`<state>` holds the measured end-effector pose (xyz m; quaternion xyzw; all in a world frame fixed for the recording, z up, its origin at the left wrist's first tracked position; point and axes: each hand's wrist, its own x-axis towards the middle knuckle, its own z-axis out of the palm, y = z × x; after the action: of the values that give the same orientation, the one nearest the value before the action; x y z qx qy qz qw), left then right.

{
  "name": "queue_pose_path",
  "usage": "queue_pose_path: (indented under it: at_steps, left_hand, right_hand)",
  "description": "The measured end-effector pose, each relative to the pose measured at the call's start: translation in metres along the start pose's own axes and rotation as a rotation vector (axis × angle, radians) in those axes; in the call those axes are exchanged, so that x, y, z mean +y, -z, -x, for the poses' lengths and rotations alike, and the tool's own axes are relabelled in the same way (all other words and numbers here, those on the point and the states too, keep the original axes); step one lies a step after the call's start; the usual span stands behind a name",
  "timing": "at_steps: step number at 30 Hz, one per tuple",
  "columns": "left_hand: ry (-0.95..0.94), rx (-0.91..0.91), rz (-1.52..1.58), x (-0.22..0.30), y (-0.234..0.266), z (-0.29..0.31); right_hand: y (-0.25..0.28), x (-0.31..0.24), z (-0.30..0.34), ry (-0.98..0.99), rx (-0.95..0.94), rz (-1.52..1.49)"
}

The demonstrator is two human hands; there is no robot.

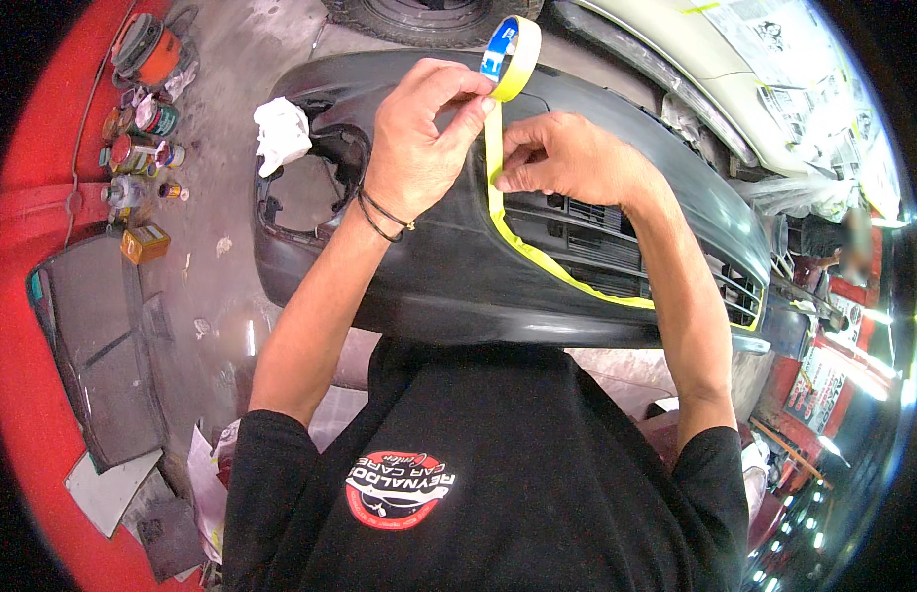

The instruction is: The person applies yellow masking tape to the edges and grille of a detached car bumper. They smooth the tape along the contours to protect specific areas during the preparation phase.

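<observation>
A dark car bumper [429,286] lies in front of me, with a slatted grille [586,237] set into it. Yellow masking tape [547,259] follows the grille's left and near edge. From its upper left corner, the strip rises to the roll of masking tape [518,61], which has a blue inner core. My left hand [429,123] pinches the tape where it leaves the roll, with the roll just above the fingertips. My right hand [577,158] is curled, its thumb and fingertips closed at the strip lower down, over the grille's upper left edge.
Crumpled white paper [282,135] rests on the bumper's left end. Paint cans [133,155], an orange bucket [147,54] and a small box [145,243] stand on the floor at left. A tire [419,20] and a paper-masked pale car body [665,49] lie beyond the bumper.
</observation>
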<state>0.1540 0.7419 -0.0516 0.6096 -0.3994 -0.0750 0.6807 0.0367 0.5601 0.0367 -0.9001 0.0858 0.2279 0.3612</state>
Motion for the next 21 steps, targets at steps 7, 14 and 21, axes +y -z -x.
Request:
queue_pose_path:
  at_steps: [7, 14, 21]
  left_hand:
    - [-0.120, -0.055, 0.053, -0.003, -0.004, -0.008]
    - [-0.084, -0.056, 0.035, -0.028, -0.002, -0.013]
    - [-0.014, -0.069, -0.013, -0.052, -0.006, -0.012]
  right_hand:
    - [-0.013, -0.003, 0.019, -0.072, 0.010, -0.017]
    - [-0.025, -0.017, 0.020, -0.169, 0.103, 0.069]
    - [-0.029, -0.025, 0.017, -0.187, 0.139, 0.205]
